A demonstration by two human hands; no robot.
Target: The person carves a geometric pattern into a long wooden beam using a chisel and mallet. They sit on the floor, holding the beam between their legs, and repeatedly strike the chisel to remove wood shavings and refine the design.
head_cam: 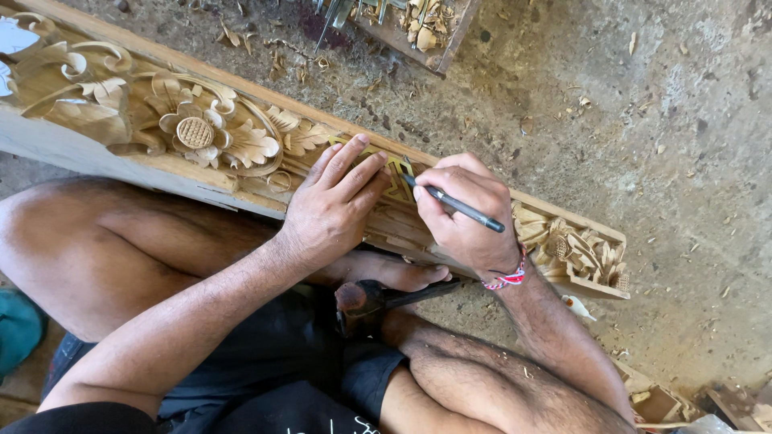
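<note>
A long carved wooden plank [201, 137] with flower and leaf relief lies across my lap on the floor. My left hand [334, 205] rests flat on the plank, fingers spread, pinning a small yellow-green stencil [396, 178]. Beside it, my right hand [462, 213] grips a dark pen [460, 207] whose tip touches the stencil's edge. A red and white bracelet [507, 279] circles my right wrist. The plank's right end [579, 253] shows more carved leaves.
A dark wooden mallet [366, 301] lies between my crossed legs. A wooden tray with chisels and shavings [410, 24] sits at the top. Wood chips litter the concrete floor [643, 120]. Scrap wood pieces [659, 402] lie at the lower right.
</note>
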